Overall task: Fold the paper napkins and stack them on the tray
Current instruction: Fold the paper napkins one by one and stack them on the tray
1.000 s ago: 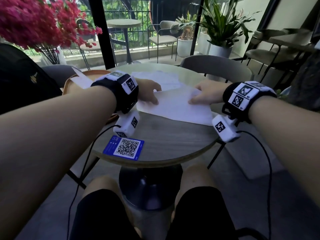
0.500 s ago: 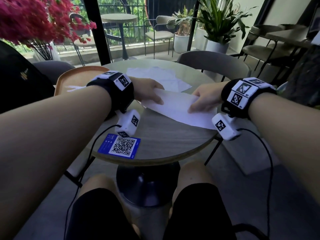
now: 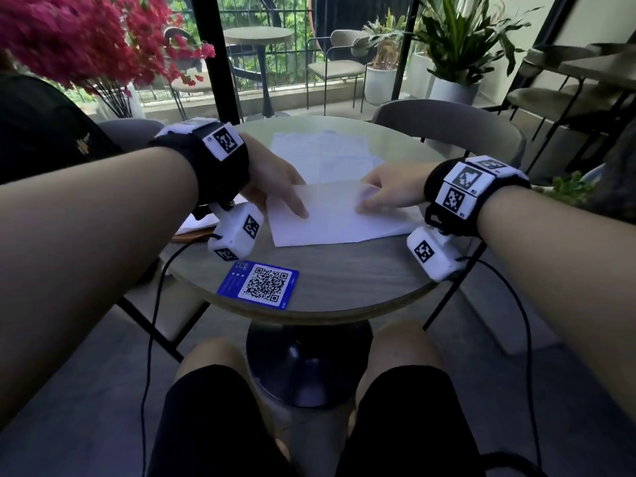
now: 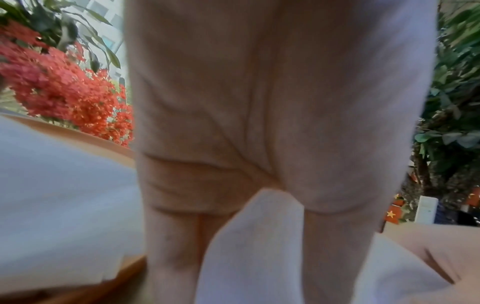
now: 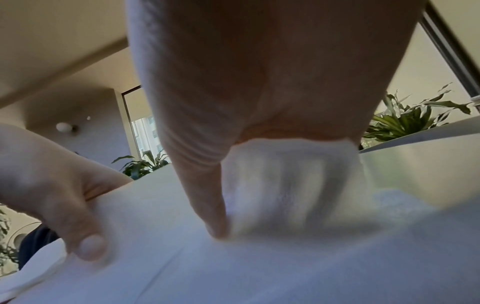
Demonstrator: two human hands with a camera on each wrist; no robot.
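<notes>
1. Left hand [image 3: 272, 182]: fingers [image 3: 299, 208] lie nearly straight on top of the napkin, thumb tucked beneath its left edge in the left wrist view. The edge is pinched between thumb and fingers. Risk: the grip bunches thin paper and leaves a stray crease.

2. Right hand [image 3: 389, 191]: thumb on top, the other fingers curled under the right portion; the paper shows their outline in the right wrist view. Clamped on the napkin. Risk: if one hand pulls harder than the other, the sheet may tear or skew.

3. Napkin [image 3: 337, 215]: white, lying on the table near its middle, far edge lifted between both hands, near edge flat. Judged mid-fold. Risk: edges may land misaligned if the lifted flap is brought over unevenly; soft paper gives little resistance.

4. Spare napkins [image 3: 323, 156]: unfolded sheets just beyond the worked one, flat on the table. Risk: a sweeping wrist may drag them.

5. Tray [image 3: 192, 235]: wooden, at the table's left, mostly hidden by the left wrist; a white napkin lies on it in the left wrist view. Risk: the wrist camera may knock the stack in transfer.

6. QR card [image 3: 260, 284]: blue, near the table's front edge, apart from the work.

7. Table [image 3: 344, 270]: round, small. Risk: loose paper may slide off.
</notes>
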